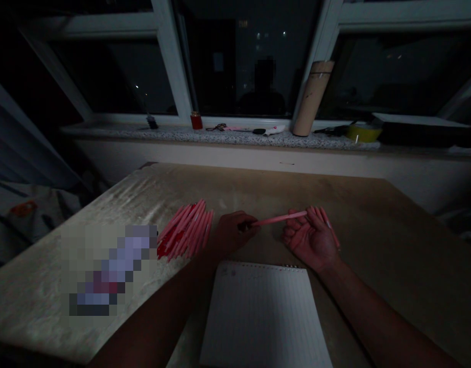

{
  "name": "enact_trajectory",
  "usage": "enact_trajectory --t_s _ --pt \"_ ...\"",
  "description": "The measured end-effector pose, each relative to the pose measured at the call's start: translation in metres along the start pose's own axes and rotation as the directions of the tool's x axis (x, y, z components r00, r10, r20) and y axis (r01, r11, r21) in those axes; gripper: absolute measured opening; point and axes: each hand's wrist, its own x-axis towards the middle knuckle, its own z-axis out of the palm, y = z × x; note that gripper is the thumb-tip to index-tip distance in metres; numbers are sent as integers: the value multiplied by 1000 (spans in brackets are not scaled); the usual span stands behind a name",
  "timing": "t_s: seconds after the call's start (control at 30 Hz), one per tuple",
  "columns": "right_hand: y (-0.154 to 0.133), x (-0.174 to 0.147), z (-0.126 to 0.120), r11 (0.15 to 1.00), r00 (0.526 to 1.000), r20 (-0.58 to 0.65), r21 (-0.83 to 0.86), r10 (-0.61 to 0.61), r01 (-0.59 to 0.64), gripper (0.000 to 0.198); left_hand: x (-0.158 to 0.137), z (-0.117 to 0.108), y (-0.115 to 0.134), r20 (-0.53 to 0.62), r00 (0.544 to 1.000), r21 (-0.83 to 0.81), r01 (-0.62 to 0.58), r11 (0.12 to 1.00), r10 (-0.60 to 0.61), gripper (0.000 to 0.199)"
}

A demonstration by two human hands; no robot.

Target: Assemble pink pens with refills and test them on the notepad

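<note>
A slim pink pen (278,219) is stretched level between my two hands above the table. My left hand (235,235), back upward, pinches its left end. Palm up, my right hand (314,243) grips the other end between thumb and fingers, with the remaining fingers curled. Just beyond my right hand lie a few more pink pens (331,227), partly covered by it. To the left of my left hand sits a heap of similar pink pens (189,230) on something red. Below both hands, a spiral notebook (264,317) lies with a lined page up.
A blurred-out item (116,266) lies on the left of the table (258,179). Along the windowsill (174,134) stand a tall tan cylinder (314,99), a small red container (196,120) and a yellow tape roll (363,133). The light is dim.
</note>
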Motion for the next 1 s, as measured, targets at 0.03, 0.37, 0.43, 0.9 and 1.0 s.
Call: enact_trajectory --t_s 0.03,0.37,0.43,0.9,1.0 --pt "0 0 0 1000 1000 -3 18 4 -4 37 0 0 0 4 1000 2 2 1000 -2 17" --pt "0 -1 -4 946 972 228 296 60 -128 38 0 1 0 -3 1000 21 -20 1000 20 17" --pt "0 -1 -4 945 971 232 303 54 -125 37 0 1 0 -1 1000 30 -20 999 20 17" --pt "1 1 -4 949 979 205 308 4 -69 35 0 1 -4 39 999 56 -33 998 31 19" --pt "0 -1 -4 949 978 206 305 15 -79 36 0 1 -3 41 999 62 -35 997 33 19"
